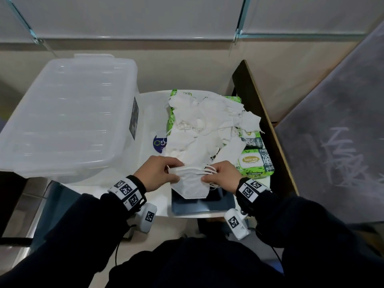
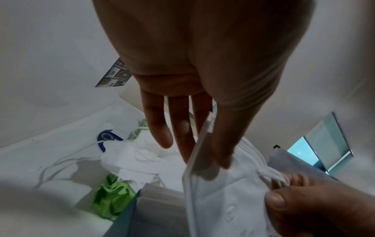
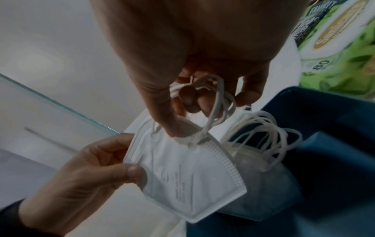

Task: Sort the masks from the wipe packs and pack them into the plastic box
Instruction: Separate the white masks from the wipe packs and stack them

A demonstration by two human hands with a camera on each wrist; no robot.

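Observation:
Both hands hold a small stack of folded white masks [image 1: 190, 183] above a dark blue tray [image 1: 220, 204] at the table's near edge. My left hand [image 1: 173, 173] pinches the stack's left end between thumb and fingers [image 2: 160, 128]. My right hand [image 1: 207, 176] pinches the right end, with the ear loops [image 3: 219, 109] bunched in its curled fingers. A loose pile of white masks [image 1: 203, 125] covers green wipe packs [image 1: 254, 163] behind the hands. The translucent plastic box [image 1: 68, 117] stands to the left, its lid seemingly on.
More masks [image 3: 261, 160] with looped straps lie in the blue tray [image 3: 334, 144] under the held stack. A dark board [image 1: 259, 113] stands upright along the table's right side. The white table [image 1: 149, 113] shows between box and pile.

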